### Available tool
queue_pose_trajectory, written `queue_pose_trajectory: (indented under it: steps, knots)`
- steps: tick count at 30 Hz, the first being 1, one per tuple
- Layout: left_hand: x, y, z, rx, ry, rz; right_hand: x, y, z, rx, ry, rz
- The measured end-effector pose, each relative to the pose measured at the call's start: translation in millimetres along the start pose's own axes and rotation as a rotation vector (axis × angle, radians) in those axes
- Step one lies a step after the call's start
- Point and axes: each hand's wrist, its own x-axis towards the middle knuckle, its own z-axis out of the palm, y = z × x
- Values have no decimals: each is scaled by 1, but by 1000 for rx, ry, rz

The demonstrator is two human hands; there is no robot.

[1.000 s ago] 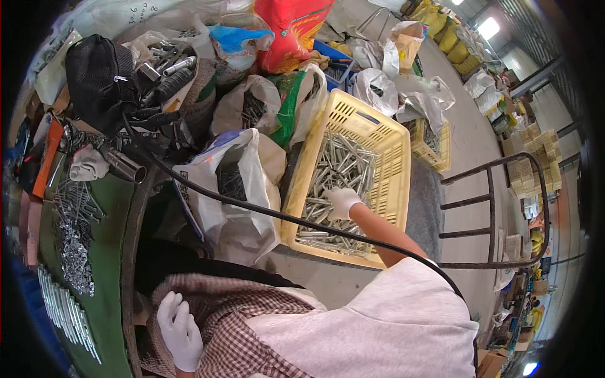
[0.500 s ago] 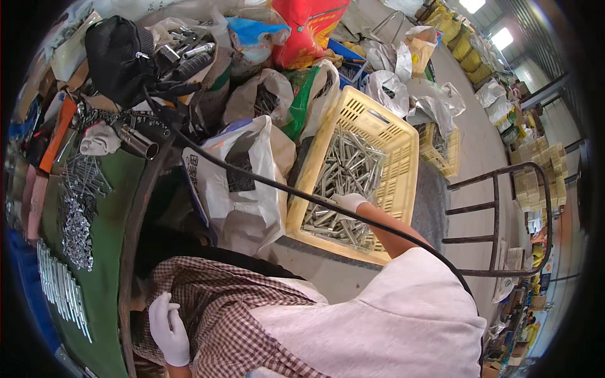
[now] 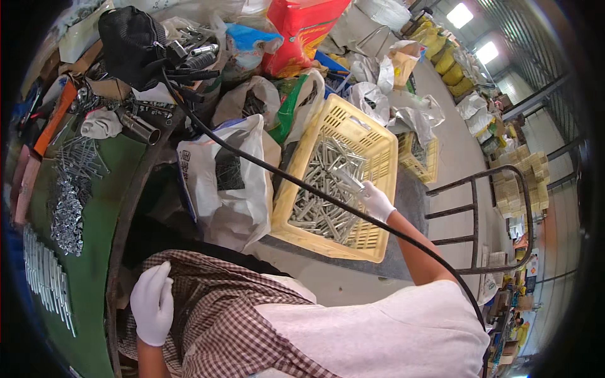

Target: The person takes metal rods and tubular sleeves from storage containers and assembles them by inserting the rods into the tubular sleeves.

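Observation:
My right hand [image 3: 377,203], in a white glove, is closed around shiny metal tubes [image 3: 348,180] just above a yellow plastic crate [image 3: 281,217]. Many similar loose metal tubes [image 3: 324,211] fill the bottom of that crate; how many are in the hand I cannot tell. My left hand [image 3: 152,305], also gloved in white, hangs by the checked apron near the green bench [image 3: 97,277]. Its fingers are loosely bent and apart from the thumb, with nothing visible in them. A row of metal rods [image 3: 49,277] lies on the bench beside a heap of small metal parts [image 3: 67,217].
A black cable [image 3: 277,171] crosses in front of the crate. Left of the crate stands a white sack [image 3: 246,208] with metal parts. A dark metal cart handle [image 3: 474,220] rises on the right. An orange-handled tool [image 3: 55,116] and a black bag [image 3: 130,47] lie at the far left.
My right hand has come up out of the pile of tubes, now with tubes in its grasp. My left hand has risen slightly and shifted left; the whole view has turned a little.

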Motion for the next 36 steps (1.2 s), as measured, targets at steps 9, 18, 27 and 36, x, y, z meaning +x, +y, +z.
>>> queue_pose_trajectory:
  steps: [9,18,27,36]
  knots:
    - [35,7,78,-793,-281,-296,-87,-202,12,590,-354,-60]
    - [-5,18,21,-1322,661,-453,-149,-382,136,432,-845,-740]
    - [-98,21,-56,-1366,1461,-298,-184,-436,157,371,-1597,-609]
    - [-141,17,13,-1864,910,-438,-185,-457,171,752,-926,-1113]
